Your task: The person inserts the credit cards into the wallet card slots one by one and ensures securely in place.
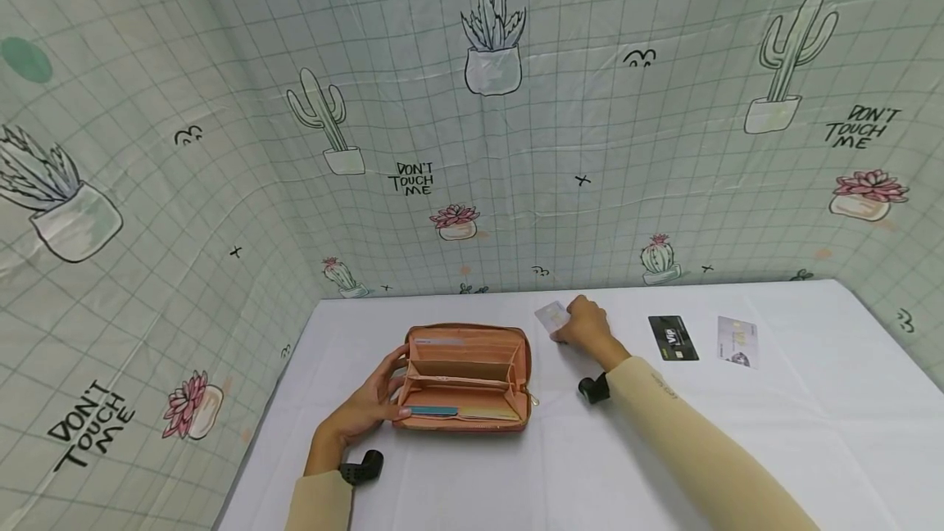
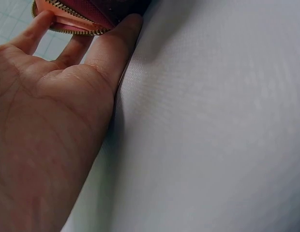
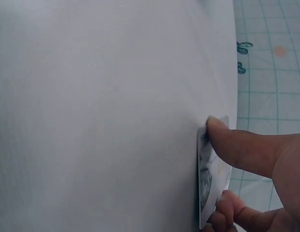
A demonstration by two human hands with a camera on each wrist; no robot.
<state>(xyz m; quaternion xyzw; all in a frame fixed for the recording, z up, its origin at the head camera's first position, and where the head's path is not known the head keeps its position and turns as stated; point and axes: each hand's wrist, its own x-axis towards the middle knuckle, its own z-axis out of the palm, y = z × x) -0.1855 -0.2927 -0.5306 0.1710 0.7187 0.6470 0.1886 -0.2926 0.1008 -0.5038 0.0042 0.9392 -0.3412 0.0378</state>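
An orange zip-around wallet [image 1: 465, 375] lies spread open on the white table, a blue card [image 1: 433, 411] and a yellowish one [image 1: 487, 413] showing in its front slots. At its left edge my left hand [image 1: 366, 400] holds it, thumb at the front corner and fingers farther back. The left wrist view catches only the wallet's zipped corner [image 2: 77, 21] at the fingertips. Right of the wallet, my right hand [image 1: 587, 328] pinches a silver-white card [image 1: 551, 316]. In the right wrist view this card [image 3: 213, 176] stands tilted on edge between thumb and fingers.
To the right of my right hand lie a black VIP card [image 1: 673, 338] and a silver card [image 1: 737, 342], flat on the white tabletop [image 1: 634, 465]. A cactus-print cloth [image 1: 560, 138] rises behind the table and along its left side.
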